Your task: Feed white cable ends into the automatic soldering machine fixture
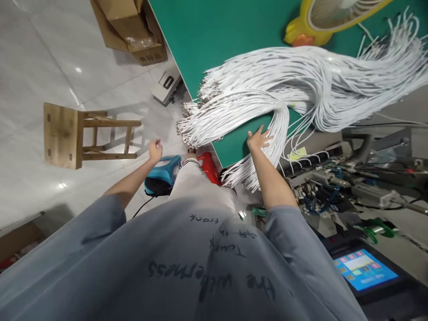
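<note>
A large bundle of white cables (267, 73) lies across the corner of the green-topped table (197, 31), with metal-looking ends gathered at the left. One strand of the bundle bends down over the table's near edge. On that hanging strand of cables (280, 129) rests my right hand (260, 138), its fingers spread and not wrapped round it. My left hand (155, 150) hangs in the air left of the table, over the floor, with its fingers curled in. Nothing shows in it, and it is apart from the cables.
A yellow fan (310, 26) stands behind the cables. To the right is a machine (321, 183) with cables in its slots and a lit touchscreen (366, 269). A wooden stool (63, 136), cardboard box (130, 26), blue container (163, 174) and red object (209, 167) are on the floor.
</note>
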